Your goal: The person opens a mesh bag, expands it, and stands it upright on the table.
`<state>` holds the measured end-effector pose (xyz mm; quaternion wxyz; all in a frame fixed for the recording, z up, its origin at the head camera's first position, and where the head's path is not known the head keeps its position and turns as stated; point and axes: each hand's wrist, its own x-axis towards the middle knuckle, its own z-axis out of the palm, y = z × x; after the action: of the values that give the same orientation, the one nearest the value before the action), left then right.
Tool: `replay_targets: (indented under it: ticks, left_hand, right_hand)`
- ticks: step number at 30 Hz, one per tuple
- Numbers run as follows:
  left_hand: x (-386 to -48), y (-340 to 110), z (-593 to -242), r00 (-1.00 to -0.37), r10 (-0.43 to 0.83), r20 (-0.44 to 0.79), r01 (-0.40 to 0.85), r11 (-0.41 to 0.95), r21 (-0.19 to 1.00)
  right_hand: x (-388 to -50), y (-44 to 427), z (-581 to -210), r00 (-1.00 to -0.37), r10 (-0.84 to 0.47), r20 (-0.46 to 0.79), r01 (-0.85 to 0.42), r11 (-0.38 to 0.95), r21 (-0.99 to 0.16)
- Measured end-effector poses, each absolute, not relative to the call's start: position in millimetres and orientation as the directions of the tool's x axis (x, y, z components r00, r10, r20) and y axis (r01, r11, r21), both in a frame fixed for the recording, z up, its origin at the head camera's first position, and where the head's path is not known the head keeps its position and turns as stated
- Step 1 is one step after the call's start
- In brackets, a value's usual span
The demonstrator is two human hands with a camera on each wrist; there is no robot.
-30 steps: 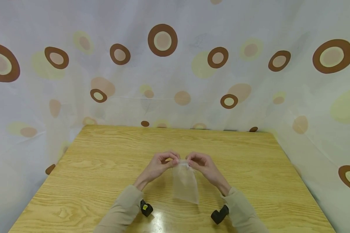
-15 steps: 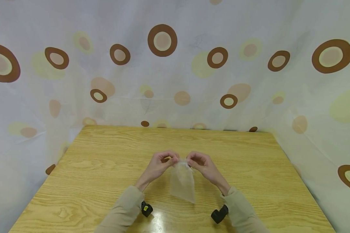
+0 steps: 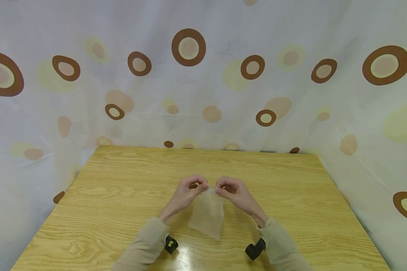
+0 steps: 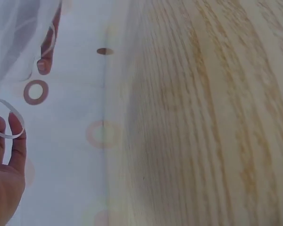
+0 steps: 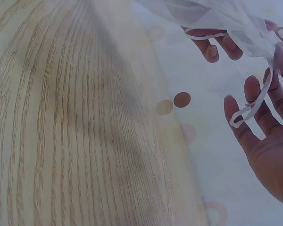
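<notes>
A small, sheer white drawstring pouch (image 3: pixel 207 216) hangs above the table by its gathered mouth. My left hand (image 3: pixel 189 192) pinches the left side of that mouth between thumb and finger. Opposite it, my right hand (image 3: pixel 236 194) pinches the right side. A thin white ribbon (image 5: pixel 260 100) dangles from the pouch across my right fingers in the right wrist view. In the left wrist view, a loop of ribbon (image 4: pixel 12 137) hangs past my left fingers. The pinched fabric itself is mostly hidden behind my thumbs.
A wood-grain table (image 3: pixel 139 169) lies under both hands. Pale curtain with brown and beige circles (image 3: pixel 190 90) encloses it at the back and sides. Black wrist-camera mounts (image 3: pixel 255 249) stick out beneath both sleeves.
The pouch's lower end has swung to the left and turned a little. Both hands stay in nearly the same place, still holding its top.
</notes>
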<state>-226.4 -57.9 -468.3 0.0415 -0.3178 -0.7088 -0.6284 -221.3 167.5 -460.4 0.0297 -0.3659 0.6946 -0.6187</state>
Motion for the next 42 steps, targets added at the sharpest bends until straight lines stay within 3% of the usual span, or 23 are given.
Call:
replay_targets:
  ticks: [12,20,42]
  left_hand:
    - [-228.2,-59.8,-467.0,-0.747,0.447,0.492,0.596,0.122,0.794]
    - [-228.2,-60.9,-469.8,-0.77,0.369,0.521,0.592,0.108,0.799]
    - [-224.7,-52.5,-466.6,-0.762,0.316,0.565,0.61,0.058,0.791]
  right_hand:
    - [-222.3,168.8,-459.7,-0.72,-0.57,0.396,-0.45,-0.051,-0.892]
    - [-219.8,168.3,-458.2,-0.784,-0.536,0.314,-0.371,0.0,-0.929]
    - [-221.1,166.1,-454.6,-0.729,-0.593,0.342,-0.441,0.024,-0.897]
